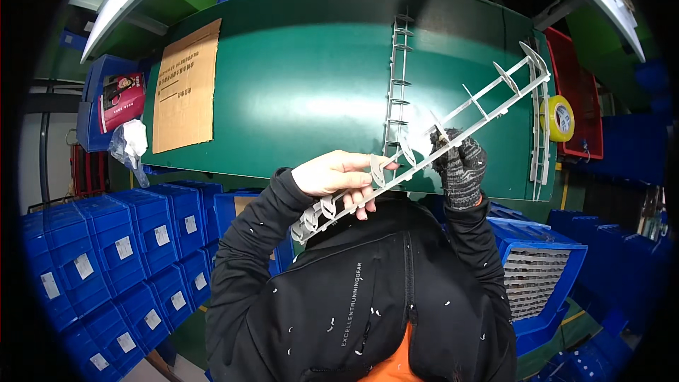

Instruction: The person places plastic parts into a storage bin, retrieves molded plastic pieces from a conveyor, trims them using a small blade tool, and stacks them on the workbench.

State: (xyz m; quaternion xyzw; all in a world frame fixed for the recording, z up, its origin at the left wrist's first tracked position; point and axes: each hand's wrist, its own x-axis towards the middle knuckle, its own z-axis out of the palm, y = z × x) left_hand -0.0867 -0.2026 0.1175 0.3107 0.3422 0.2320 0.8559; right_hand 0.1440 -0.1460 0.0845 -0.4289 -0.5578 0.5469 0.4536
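Grey, ladder-like and finned, a long strip point(422, 165) is slanting across the near edge of the green table point(297, 64), one end pointing toward two o'clock and the other toward eight o'clock, over the person's black jacket point(325, 297). Both hands are clasping it, well apart from each other. Bare, the left hand point(338, 178) is pinching it toward the eight o'clock end, thumb and forefinger reaching to a curved fin while other fingers are curling beneath the rail. Wearing a dark knitted glove, the right hand point(463, 170) is gripping farther along, toward two o'clock.

Taking the table's middle as the clock's centre, a second finned strip point(400, 83) is lying just toward three o'clock, running twelve to six. Another strip point(535, 127) is resting along the table's edge between three and four o'clock, just beside a yellow tape roll point(562, 119); a red bin point(593, 110) is standing beyond. At nine o'clock a cardboard sheet point(187, 88) is lying flat, with a red package point(122, 102) sitting past it. Blue crates point(127, 255) are standing stacked toward eight o'clock, and a blue crate of grey pieces point(537, 283) is sitting between four and five.
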